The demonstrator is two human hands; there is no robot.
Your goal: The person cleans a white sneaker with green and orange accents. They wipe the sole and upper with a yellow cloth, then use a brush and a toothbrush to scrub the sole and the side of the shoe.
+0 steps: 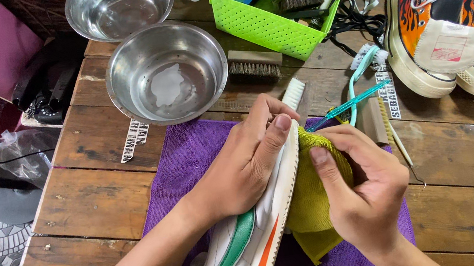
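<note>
The left hand (247, 162), fingers curled and thumb pressed along the sole edge, grips a white leather sneaker with a green side stripe and an orange sole line (252, 242), which lies tilted on its side at lower centre of the frame. The right hand (362, 189), fingers closed, pinches a yellow-green cloth (311, 200) against the underside of that sneaker.

Progress, as I judge it from here: the visible white upper looks clean, and wiping is in hand at the sole; how much of the sole is left I cannot tell, since it faces away. The sneaker rests over a purple towel (184, 153) spread on the brown plank desk (98, 202).

Upper centre: a round steel bowl holding a little water (167, 75), with a second steel bowl (119, 7) above it. A wooden bristle brush (254, 66) lies just beside the first bowl. A lime-green perforated plastic basket (258, 22) at top centre holds more brushes. A teal toothbrush (359, 82) lies right of centre.

Right edge: black high-top canvas shoes with orange flame print (420, 27), stuffed with pale cloth bearing a red rectangular label.

Labels: a narrow white strip with black lettering (135, 140) on the desk left of the towel; a similar strip (388, 93) near the toothbrush.
</note>
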